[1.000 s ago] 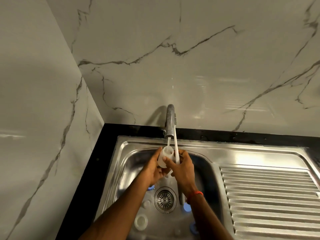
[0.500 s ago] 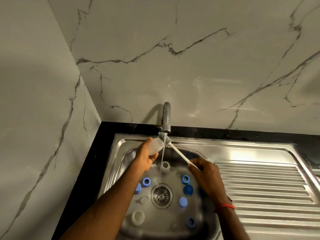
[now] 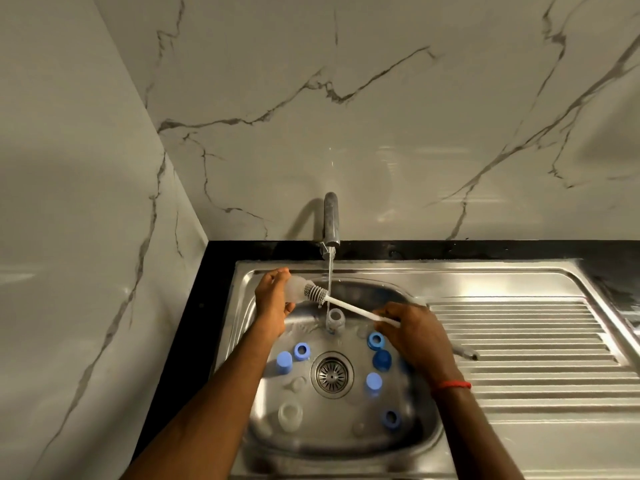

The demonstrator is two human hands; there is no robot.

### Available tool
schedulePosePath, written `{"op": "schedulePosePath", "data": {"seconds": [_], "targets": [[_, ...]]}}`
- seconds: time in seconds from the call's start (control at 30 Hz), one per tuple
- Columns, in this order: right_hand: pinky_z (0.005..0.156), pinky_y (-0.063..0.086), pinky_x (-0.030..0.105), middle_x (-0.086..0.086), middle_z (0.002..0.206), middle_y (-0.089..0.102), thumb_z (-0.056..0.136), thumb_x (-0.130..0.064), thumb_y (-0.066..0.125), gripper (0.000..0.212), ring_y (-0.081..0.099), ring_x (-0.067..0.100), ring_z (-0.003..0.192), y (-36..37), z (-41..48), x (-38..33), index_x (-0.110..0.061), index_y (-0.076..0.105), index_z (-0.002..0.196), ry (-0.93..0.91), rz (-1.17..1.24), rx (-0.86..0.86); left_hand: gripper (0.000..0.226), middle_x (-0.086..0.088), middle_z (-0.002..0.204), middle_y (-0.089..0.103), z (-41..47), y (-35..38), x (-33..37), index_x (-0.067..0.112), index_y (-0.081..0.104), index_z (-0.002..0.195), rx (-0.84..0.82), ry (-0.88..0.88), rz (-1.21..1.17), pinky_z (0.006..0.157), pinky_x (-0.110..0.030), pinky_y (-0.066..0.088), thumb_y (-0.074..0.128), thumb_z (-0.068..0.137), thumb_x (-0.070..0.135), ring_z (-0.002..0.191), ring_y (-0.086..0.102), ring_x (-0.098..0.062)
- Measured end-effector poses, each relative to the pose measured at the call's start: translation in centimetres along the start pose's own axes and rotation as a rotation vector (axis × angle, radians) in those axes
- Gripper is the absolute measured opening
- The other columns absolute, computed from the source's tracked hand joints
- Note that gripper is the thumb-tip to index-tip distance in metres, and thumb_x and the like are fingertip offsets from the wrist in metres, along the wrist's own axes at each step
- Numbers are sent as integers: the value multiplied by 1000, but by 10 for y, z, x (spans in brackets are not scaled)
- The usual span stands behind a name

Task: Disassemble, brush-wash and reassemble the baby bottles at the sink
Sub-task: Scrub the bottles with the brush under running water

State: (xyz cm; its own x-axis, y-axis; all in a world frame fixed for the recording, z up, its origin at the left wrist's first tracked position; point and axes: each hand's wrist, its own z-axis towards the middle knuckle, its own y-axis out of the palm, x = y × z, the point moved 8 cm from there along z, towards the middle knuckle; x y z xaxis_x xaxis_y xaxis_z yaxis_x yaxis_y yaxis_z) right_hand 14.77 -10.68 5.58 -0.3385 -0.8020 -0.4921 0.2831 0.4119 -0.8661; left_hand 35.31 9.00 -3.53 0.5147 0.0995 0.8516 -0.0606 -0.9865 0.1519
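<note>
Baby bottle (image 3: 294, 289), clear, held sideways over the left rear of the sink (image 3: 381, 271) by the left hand (image 3: 273, 301) with fingers curled round it; brush (image 3: 316, 293), bristles at the bottle's mouth beside the tap (image 3: 330, 216) stream, white handle pinched in the right hand (image 3: 414, 332); blue caps (image 3: 284, 363) around the drain (image 3: 331, 374).

— What has the left hand (image 3: 273, 299) got?
— A clear bottle (image 3: 294, 294), held on its side beside the tap's (image 3: 331, 220) stream (image 3: 329, 282). The right hand (image 3: 412, 336) pinches the white brush (image 3: 349, 308), its bristles at the bottle's mouth.
— And down in the sink (image 3: 346, 455)?
— Blue rings and caps (image 3: 301, 351) around the drain (image 3: 331, 374) (a second bottle (image 3: 335, 318) stands upright where the water lands).
</note>
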Motion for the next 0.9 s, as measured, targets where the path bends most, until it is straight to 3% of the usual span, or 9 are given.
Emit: {"op": "schedulePosePath", "data": {"seconds": [0.17, 0.33, 0.47, 0.63, 0.77, 0.9], "targets": [[72, 54, 31, -1, 87, 69, 94, -39, 63, 16, 62, 15, 82, -11, 7, -23, -28, 72, 101, -170, -316, 142, 7, -1, 105, 70, -8, 2, 7, 32, 68, 91, -16, 153, 95, 59, -32, 51, 73, 87, 31, 96, 65, -22], [71, 52, 30, -3, 82, 63, 99, -44, 48, 23, 60, 15, 83, -3, 17, -64, -28, 65, 97, -249, -396, 71, 6, -8, 102, 67, -22, 26, 5, 26, 65, 88, -89, 155, 22, 67, -40, 55, 69, 92, 27, 93, 64, -27], [71, 57, 35, -3, 77, 60, 102, -44, 45, 26, 62, 16, 71, 3, 13, -70, -28, 65, 102, -218, -400, -39, 7, -5, 103, 65, -24, 8, 7, 28, 65, 86, -6, 118, -64, 62, -37, 55, 70, 91, 25, 94, 63, -26], [73, 58, 33, -5, 76, 61, 102, -41, 49, 24, 61, 13, 68, 8, 6, -61, -26, 67, 102, -115, -251, -133, 9, 1, 101, 66, -31, -7, 7, 29, 65, 87, -37, 135, -91, 58, -35, 54, 74, 87, 27, 94, 63, -22], [78, 50, 28, 1, 92, 66, 93, -30, 67, 14, 59, 16, 88, -4, -4, -70, -23, 71, 105, -203, -276, 48, 27, -2, 97, 68, -39, -15, -7, 23, 66, 94, -19, 58, -127, 62, -35, 53, 84, 78, 35, 84, 66, -20], [86, 50, 32, 8, 111, 60, 88, -10, 68, 20, 52, 24, 107, 1, -20, -73, -15, 71, 108, -277, -359, 1, 30, -2, 96, 68, -40, -26, -22, 20, 70, 93, 29, -45, -268, 71, -42, 58, 89, 72, 30, 89, 67, -22]]}}
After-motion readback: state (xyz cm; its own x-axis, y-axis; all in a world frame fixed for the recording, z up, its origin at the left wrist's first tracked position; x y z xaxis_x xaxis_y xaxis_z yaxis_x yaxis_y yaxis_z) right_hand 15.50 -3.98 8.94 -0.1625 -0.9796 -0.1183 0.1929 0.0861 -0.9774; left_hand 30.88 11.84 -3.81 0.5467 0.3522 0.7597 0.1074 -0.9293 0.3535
